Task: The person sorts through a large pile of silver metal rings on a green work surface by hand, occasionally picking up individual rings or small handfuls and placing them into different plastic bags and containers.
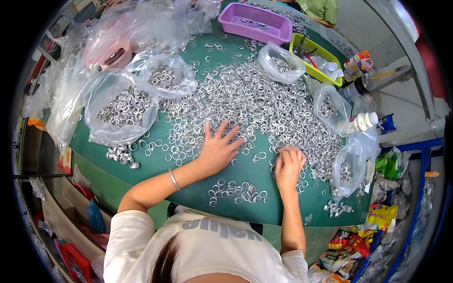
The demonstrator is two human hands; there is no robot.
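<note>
One head-worn fisheye view looks steeply down from above the person's own head, close over the green table, whose far edge bends toward the picture's dark rim.

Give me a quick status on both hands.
Left hand flat, fingers spread on metal rings. Right hand curled, picking among rings. Plastic bags crowd the sides.

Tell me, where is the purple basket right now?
In the head view, the purple basket sits at the table's far edge, slightly right of centre, beyond the heap of metal rings and left of the yellow-green tray.
</note>
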